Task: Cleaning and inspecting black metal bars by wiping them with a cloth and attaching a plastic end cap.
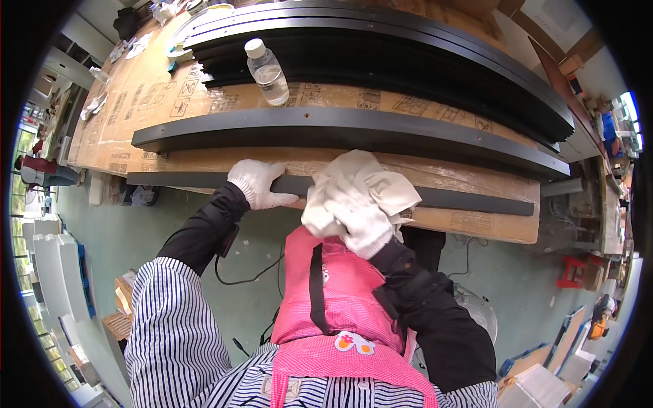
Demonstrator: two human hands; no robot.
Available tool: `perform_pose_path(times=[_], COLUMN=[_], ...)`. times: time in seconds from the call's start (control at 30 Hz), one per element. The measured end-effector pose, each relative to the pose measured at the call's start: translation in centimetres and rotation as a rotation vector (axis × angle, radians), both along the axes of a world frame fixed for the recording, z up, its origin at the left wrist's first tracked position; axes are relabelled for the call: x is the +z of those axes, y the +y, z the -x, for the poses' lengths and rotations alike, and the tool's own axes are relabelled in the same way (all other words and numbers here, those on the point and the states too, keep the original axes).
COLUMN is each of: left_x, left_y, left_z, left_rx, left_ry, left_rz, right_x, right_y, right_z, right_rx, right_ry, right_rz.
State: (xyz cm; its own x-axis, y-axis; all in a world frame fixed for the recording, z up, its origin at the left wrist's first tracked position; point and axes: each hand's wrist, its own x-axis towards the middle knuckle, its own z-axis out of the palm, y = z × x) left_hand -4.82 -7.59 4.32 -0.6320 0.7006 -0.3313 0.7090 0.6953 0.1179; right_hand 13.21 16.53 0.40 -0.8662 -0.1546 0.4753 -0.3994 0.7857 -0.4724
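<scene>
My left hand (256,185), in a white knitted glove, grips a long narrow black strip (476,201) at the table's near edge, thumb on the far side and fingers on the near side. To its right, my gloved right hand (362,223) is closed on a crumpled cream cloth (360,175), pressed over the middle of the same strip. The cloth hides that stretch of the strip and some of my fingertips. Just beyond lies a thicker black bar (326,126) with small holes, roughly parallel to the strip.
Cardboard covers the table (136,102). A clear bottle (268,73) with a white cap and clear liquid stands behind the thicker bar. Several stacked black bars (408,51) lie farther back. A red stool (573,270) is on the floor at right.
</scene>
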Motion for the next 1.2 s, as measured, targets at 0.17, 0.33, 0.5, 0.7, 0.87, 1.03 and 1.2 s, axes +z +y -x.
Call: perform_pose_path(times=[0.17,0.33,0.5,0.7,0.87,1.03,1.2], left_x=[0.9,0.8,0.6,-0.1,-0.3,0.7,0.1], left_y=[0.2,-0.2,0.2,-0.5,-0.8,0.0,-0.3], left_z=[-0.1,-0.2,-0.1,-0.1,-0.3,-0.4,-0.4], left_rx=[0.035,0.048,0.029,0.008,0.019,0.036,0.036], left_ry=[-0.056,-0.054,-0.048,-0.017,0.003,-0.009,-0.007], left_rz=[0.029,0.011,-0.012,-0.135,-0.129,-0.025,-0.033], right_x=[3.7,13.9,14.5,10.0,11.5,13.2,13.7], right_y=[5.5,12.2,14.7,13.3,14.4,18.6,17.1], right_z=[-3.0,1.3,8.1,9.5,11.1,11.7,12.2], right_rx=[-0.149,-0.484,-0.724,-0.705,-0.778,-0.85,-0.943], right_ry=[-0.225,-0.056,-0.346,-0.154,-0.427,-0.385,-0.46], right_rz=[0.741,0.555,-0.115,-0.537,-0.402,-0.168,-0.52])
